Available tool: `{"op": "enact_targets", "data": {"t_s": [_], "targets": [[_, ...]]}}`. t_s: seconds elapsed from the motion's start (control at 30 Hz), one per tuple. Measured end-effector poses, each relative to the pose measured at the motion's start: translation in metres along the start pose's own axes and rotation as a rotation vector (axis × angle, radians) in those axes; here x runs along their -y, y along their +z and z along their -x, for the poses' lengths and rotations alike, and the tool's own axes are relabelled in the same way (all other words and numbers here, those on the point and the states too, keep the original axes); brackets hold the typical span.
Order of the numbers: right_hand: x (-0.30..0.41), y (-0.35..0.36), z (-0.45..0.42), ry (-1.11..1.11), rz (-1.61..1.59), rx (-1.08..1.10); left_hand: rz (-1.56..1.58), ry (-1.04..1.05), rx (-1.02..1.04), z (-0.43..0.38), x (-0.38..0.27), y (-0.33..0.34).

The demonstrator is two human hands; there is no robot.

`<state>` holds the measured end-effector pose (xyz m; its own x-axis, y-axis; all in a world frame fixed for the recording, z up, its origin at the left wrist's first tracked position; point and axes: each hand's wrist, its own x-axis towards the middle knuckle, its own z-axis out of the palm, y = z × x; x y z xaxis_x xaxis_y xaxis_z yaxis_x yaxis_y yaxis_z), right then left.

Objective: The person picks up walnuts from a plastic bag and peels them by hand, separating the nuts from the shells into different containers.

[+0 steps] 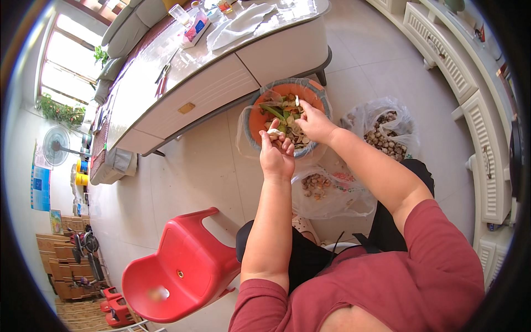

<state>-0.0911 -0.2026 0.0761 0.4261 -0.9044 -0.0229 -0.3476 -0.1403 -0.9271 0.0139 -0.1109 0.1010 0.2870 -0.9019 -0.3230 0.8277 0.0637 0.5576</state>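
Note:
My left hand (277,151) is palm up at the near rim of an orange bin (259,116), with a small whitish piece of food (274,132) between thumb and fingers. Over the bin's right side, my right hand (315,122) pinches a thin white scrap (297,100), too small to identify. Clear plastic lines the bin. Inside lie green stalks (274,111) and brownish peelings (300,136). Right of it stands an open clear bag (402,120) of small round brown mushrooms or bulbs (379,133). Below the bin, another clear bag (332,203) holds a few brown pieces (315,184).
A red plastic chair (182,265) stands on the tiled floor to my left. Beyond the bin is a low white table (282,54) bearing red-handled scissors (162,83), a tissue box (197,27) and a white cloth (236,29). A white cabinet (439,50) runs along the right.

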Motion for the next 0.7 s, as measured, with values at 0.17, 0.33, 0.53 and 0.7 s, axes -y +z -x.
{"op": "enact_targets", "data": {"t_s": [0.17, 0.33, 0.53, 0.7], "targets": [[0.017, 0.002, 0.004, -0.17, -0.29, 0.227, -0.047, -0.037, -0.027, -0.004, 0.001, -0.004], [0.037, 0.003, 0.017, -0.002, -0.427, 0.337, -0.077, -0.05, 0.025, -0.007, 0.006, -0.009], [0.025, 0.007, 0.011, -0.02, -0.329, 0.073, -0.083, -0.021, -0.052, -0.008, 0.006, -0.01], [-0.018, 0.019, 0.001, -0.242, 0.304, -0.283, -0.014, 0.004, -0.082, -0.007, 0.008, -0.008]]}}
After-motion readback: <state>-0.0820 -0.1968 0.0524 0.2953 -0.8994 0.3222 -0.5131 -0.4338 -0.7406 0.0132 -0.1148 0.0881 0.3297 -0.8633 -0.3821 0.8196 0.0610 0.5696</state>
